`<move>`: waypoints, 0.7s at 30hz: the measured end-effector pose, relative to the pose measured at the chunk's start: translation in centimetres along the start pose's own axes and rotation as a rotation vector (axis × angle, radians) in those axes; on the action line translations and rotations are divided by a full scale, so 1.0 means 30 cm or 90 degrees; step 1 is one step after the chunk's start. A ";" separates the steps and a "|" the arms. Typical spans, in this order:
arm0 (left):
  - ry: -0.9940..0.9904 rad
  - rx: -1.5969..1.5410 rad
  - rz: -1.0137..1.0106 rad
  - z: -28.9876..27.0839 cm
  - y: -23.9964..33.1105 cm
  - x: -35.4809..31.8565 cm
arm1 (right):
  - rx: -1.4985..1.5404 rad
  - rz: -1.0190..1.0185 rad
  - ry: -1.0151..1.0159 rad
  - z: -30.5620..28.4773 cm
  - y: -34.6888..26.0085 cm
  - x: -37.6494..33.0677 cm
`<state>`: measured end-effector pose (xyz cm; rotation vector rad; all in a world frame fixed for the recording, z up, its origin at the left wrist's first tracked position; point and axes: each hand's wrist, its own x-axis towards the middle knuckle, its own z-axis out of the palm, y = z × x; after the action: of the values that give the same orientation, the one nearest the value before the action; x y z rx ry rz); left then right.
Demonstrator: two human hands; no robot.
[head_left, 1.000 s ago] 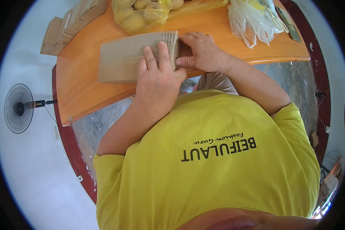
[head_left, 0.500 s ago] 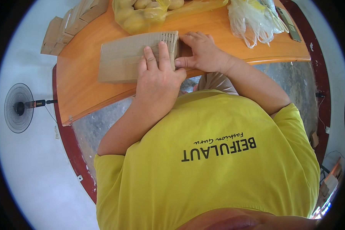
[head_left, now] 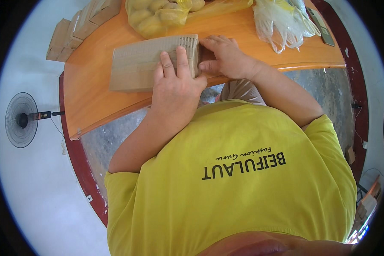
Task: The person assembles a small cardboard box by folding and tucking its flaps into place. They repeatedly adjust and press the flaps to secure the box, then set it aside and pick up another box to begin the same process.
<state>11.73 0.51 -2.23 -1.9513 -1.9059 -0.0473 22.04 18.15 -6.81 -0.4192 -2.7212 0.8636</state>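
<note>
Over at far left, a round fan (head_left: 21, 120) before the white wall (head_left: 34, 187).
A yellow see-through bag (head_left: 155, 27) of round, pale things (head_left: 196, 5) sits at top centre; toward upper right, a whitish plastic bag (head_left: 281, 25) lies just beside a phone (head_left: 325, 32).

Box (head_left: 134, 66) is matt cardbd, table (head_left: 89, 94) glossy wood-look, yel. bag (head_left: 184, 12) shiny plast., shirt (head_left: 243, 200) matt cloth.

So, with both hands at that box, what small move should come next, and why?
Perhaps press the box at its right end with the right hand: that hand is there, while the left hand rests on top and could steady the box.
</note>
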 end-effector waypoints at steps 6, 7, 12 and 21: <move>-0.013 0.013 -0.004 0.005 -0.001 -0.004 | -0.007 0.020 0.010 0.000 -0.016 0.004; -0.009 0.015 -0.005 0.006 -0.001 -0.004 | -0.014 0.020 0.011 0.003 -0.014 0.006; -0.021 0.018 -0.008 0.001 0.000 -0.002 | -0.032 0.028 -0.007 0.001 -0.013 0.012; -0.052 0.006 -0.014 -0.009 0.001 -0.003 | 0.001 0.003 -0.033 -0.017 0.004 0.015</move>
<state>11.81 0.36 -2.02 -1.9550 -1.9753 0.0355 21.81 18.65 -6.42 -0.4079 -2.7679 0.8904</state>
